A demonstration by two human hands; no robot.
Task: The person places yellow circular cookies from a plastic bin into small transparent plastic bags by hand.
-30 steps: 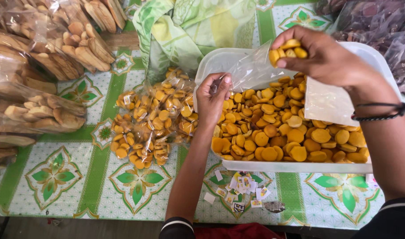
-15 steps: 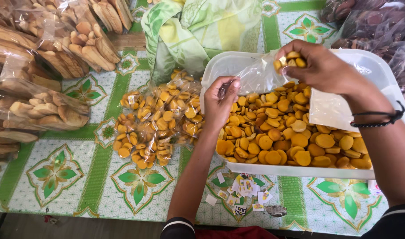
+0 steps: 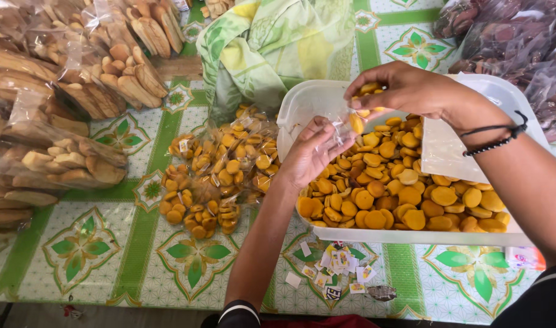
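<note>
Holding a small clear plastic bag (image 3: 337,124) open over the white plastic tub (image 3: 509,97) of round orange-yellow biscuits (image 3: 399,194), your left hand (image 3: 311,152) pinches its rim shut between fingers and thumb. Your right hand (image 3: 405,91), closed loosely round a few biscuits, hovers at the mouth; keep that mouth wide and drop them centrally. Filled biscuit bags (image 3: 214,176) lie just left on the green-patterned tablecloth (image 3: 77,249).

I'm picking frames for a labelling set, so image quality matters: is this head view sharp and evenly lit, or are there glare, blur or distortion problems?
Head view: soft, even daylight with faint shadows; the biscuits in the white tray are crisp. Head view: slight motion softness on the right hand and the clear bag pinched by the left hand. Head view: glare on the wrapped packs; wide-angle stretching at the edges.
</note>
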